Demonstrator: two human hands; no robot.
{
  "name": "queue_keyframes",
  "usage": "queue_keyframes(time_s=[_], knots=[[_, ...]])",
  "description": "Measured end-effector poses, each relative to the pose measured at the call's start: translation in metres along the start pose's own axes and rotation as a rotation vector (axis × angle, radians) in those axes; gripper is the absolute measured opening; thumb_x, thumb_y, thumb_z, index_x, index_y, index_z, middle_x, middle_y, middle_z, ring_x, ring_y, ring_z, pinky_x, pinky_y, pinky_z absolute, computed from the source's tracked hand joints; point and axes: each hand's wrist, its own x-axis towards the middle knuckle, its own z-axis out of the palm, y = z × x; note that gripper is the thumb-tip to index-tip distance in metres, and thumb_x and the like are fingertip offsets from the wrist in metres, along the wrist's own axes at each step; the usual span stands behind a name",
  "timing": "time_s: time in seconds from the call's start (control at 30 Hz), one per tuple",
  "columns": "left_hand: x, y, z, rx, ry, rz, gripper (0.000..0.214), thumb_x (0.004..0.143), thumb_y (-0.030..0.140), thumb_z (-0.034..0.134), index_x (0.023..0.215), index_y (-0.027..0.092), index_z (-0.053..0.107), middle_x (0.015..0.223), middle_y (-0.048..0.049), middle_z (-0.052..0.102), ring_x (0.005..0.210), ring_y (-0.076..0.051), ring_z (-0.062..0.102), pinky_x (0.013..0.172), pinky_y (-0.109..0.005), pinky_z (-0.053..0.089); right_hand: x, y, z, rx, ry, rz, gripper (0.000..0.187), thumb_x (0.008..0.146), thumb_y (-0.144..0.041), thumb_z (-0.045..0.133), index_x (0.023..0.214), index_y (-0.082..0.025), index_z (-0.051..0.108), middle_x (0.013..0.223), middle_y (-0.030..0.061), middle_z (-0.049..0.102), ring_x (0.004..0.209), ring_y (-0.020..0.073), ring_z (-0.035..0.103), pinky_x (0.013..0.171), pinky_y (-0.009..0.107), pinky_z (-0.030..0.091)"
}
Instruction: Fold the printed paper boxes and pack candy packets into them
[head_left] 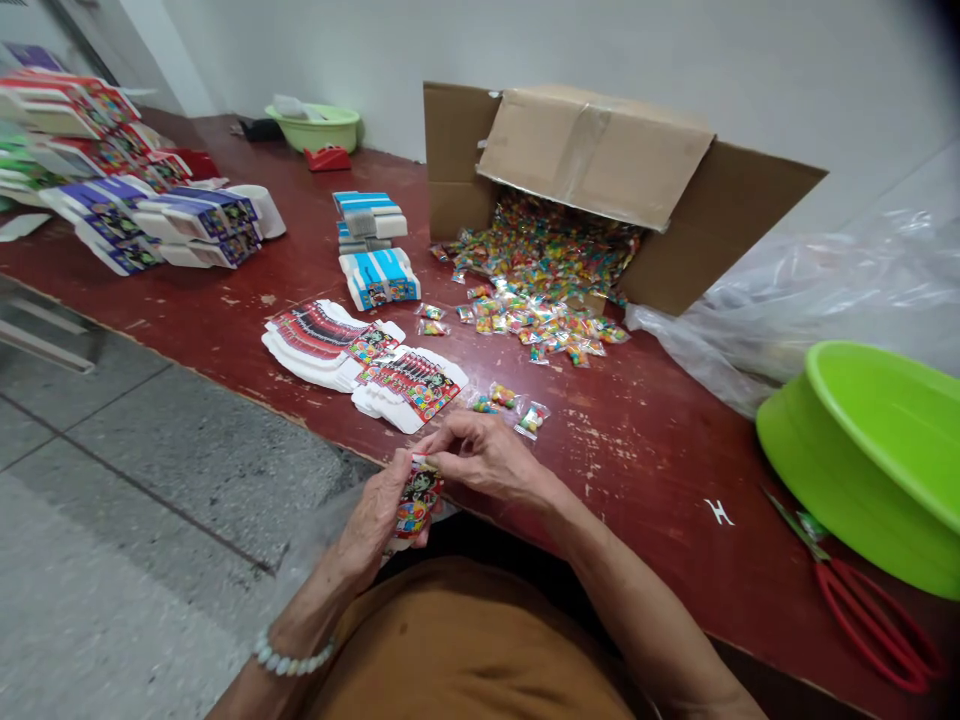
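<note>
My left hand (pixel 381 510) is wrapped around a small printed candy box (pixel 420 497), held upright near the table's front edge. At the top end of that box, my right hand (pixel 487 455) is closed, its thumb and fingers pinching the flap. Just beyond my hands, several small clear packets of colourful candies (pixel 532 418) lie on the table. Fanned rows of flat red printed boxes (pixel 409 385) rest to the left of them. Whether candy is inside the held box cannot be seen.
An open carton (pixel 600 150) on its side spills candy packets (pixel 555 250). Blue bundled boxes (pixel 381 278) and purple bundles (pixel 202 225) stand left. At right are a green basin (pixel 825 470), red-handled scissors (pixel 862 610) and plastic sheeting (pixel 840 280). A tape dispenser (pixel 328 158) sits at the back.
</note>
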Motion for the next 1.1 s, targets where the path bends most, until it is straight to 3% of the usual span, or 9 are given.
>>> queue_keyframes(time_s=[0.13,0.27,0.37,0.5,0.6,0.7,0.8,0.9,1.1], knots=[[0.0,-0.001,0.002,-0.088,0.021,0.012,0.081,0.083,0.075,0.063,0.141,0.018,0.06,0.063,-0.0034,0.072,0.04,-0.014,0.061,0.038,-0.019,0.046,-0.001,-0.001,-0.002,0.073,-0.183,-0.023,0.012,0.093,-0.019,0.063,0.081,-0.018,0.068,0.102,0.0046,0.077,0.093,0.017,0.071,0.081,0.028,0.053],[-0.002,-0.007,0.012,-0.244,0.002,-0.011,0.081,0.08,0.074,0.067,0.141,0.021,0.057,0.063,-0.0001,0.069,0.04,-0.016,0.061,0.038,-0.024,0.05,-0.013,0.006,0.013,-0.118,-0.038,-0.083,0.021,0.091,-0.006,0.057,0.101,-0.019,0.071,0.113,0.0067,0.072,0.099,0.0172,0.067,0.09,0.032,0.052],[-0.008,-0.014,0.016,-0.34,-0.01,-0.057,0.068,0.079,0.057,0.08,0.134,0.024,0.058,0.079,-0.0018,0.074,0.054,-0.019,0.07,0.049,-0.027,0.057,-0.02,0.015,0.013,-0.239,0.011,-0.053,0.027,0.091,-0.008,0.059,0.109,-0.022,0.073,0.104,0.0044,0.069,0.096,0.0168,0.065,0.088,0.031,0.052],[-0.019,-0.026,0.01,-0.43,-0.083,-0.168,0.054,0.073,0.039,0.09,0.119,0.023,0.065,0.103,-0.0072,0.077,0.088,-0.027,0.076,0.076,-0.036,0.063,-0.029,0.023,-0.026,-0.4,0.301,0.014,0.028,0.092,-0.019,0.064,0.12,-0.021,0.07,0.109,0.0069,0.068,0.096,0.0189,0.065,0.088,0.033,0.051],[-0.024,-0.034,-0.012,-0.349,-0.092,-0.254,0.049,0.068,0.037,0.093,0.108,0.02,0.069,0.101,-0.0077,0.076,0.087,-0.025,0.074,0.081,-0.039,0.061,-0.038,0.032,-0.064,-0.737,0.489,0.229,0.04,0.089,-0.029,0.071,0.127,-0.017,0.066,0.121,0.0145,0.063,0.108,0.027,0.062,0.096,0.041,0.049],[-0.022,-0.036,-0.051,-0.061,-0.14,-0.165,0.037,0.067,0.038,0.092,0.09,0.018,0.07,0.083,-0.0028,0.074,0.075,-0.017,0.068,0.072,-0.027,0.054,-0.046,0.048,-0.085,-0.87,0.493,0.449,0.037,0.086,-0.035,0.074,0.118,-0.018,0.07,0.116,0.0147,0.062,0.108,0.0294,0.061,0.091,0.04,0.048],[-0.017,-0.029,-0.087,0.29,-0.372,-0.21,0.041,0.065,0.041,0.091,0.094,0.019,0.074,0.08,-0.001,0.074,0.072,-0.017,0.064,0.064,-0.023,0.047,-0.048,0.063,-0.091,-0.635,0.548,0.441,0.026,0.076,-0.036,0.079,0.094,-0.018,0.072,0.097,0.0077,0.066,0.09,0.0232,0.063,0.08,0.034,0.047],[-0.017,-0.02,-0.098,0.465,-0.507,-0.337,0.04,0.063,0.044,0.089,0.088,0.018,0.073,0.073,0.0004,0.07,0.063,-0.015,0.059,0.057,-0.022,0.042,-0.047,0.063,-0.088,-0.291,0.639,0.4,0.026,0.074,-0.042,0.075,0.079,-0.017,0.068,0.075,0.0026,0.066,0.069,0.0177,0.059,0.068,0.03,0.044],[-0.019,-0.009,-0.052,0.245,-0.279,-0.122,0.043,0.071,0.04,0.082,0.098,0.021,0.055,0.086,-0.0031,0.072,0.062,-0.016,0.068,0.057,-0.023,0.047,-0.042,0.011,-0.031,0.178,0.485,0.213,0.027,0.074,-0.043,0.08,0.082,-0.018,0.071,0.077,0.0023,0.072,0.067,0.014,0.061,0.066,0.027,0.048]])
